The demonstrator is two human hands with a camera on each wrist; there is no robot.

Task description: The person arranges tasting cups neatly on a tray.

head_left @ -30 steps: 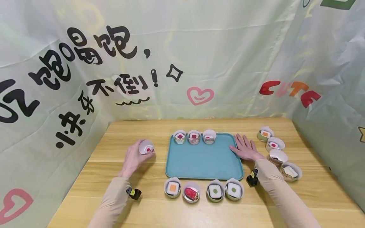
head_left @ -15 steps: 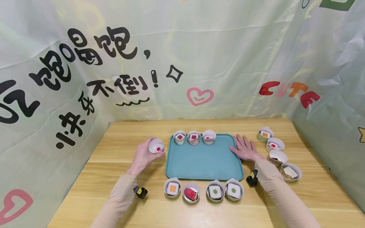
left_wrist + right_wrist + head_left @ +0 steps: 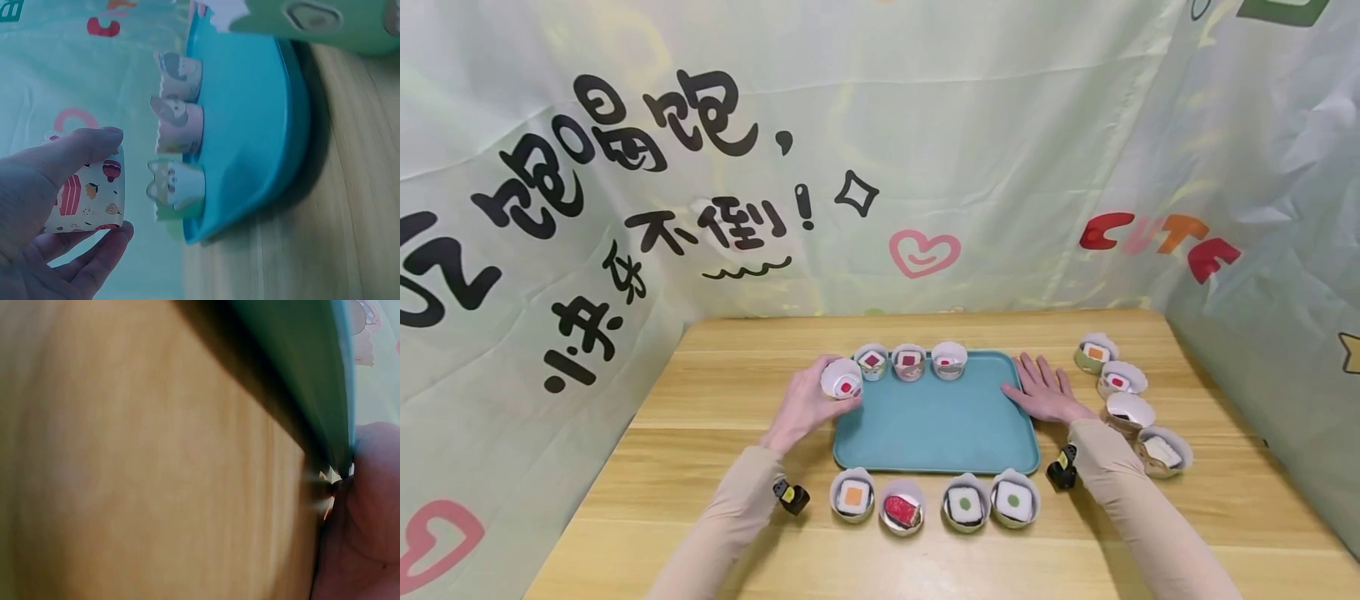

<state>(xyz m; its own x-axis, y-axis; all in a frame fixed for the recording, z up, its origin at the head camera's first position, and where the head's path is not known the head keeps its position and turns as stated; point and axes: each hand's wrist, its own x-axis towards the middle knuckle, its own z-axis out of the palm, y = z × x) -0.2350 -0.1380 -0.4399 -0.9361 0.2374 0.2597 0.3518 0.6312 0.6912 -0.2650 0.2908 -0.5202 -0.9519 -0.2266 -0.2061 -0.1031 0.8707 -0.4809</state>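
My left hand (image 3: 808,403) grips a paper cake cup (image 3: 94,197) printed with red and orange motifs, thumb on one side and fingers on the other. In the head view a white piece with a red centre shows inside this cup, which overlaps the left edge of the blue tray (image 3: 936,429). Three cups stand in a row along the tray's far edge; the leftmost cup (image 3: 178,187) has an animal face. My right hand (image 3: 1043,393) lies with spread, straight fingers at the tray's right edge, its thumb over the rim.
In front of the tray stand several filled cups, among them an orange-centred one (image 3: 853,495) and one with a red piece (image 3: 902,510). Several more, including a cup (image 3: 1163,452) nearest the front, line the right side. A printed cloth (image 3: 820,283) walls the table's back.
My left hand has carried its cup rightward from the bare table to the tray's upper left corner area. The right hand and the other cups have stayed put.
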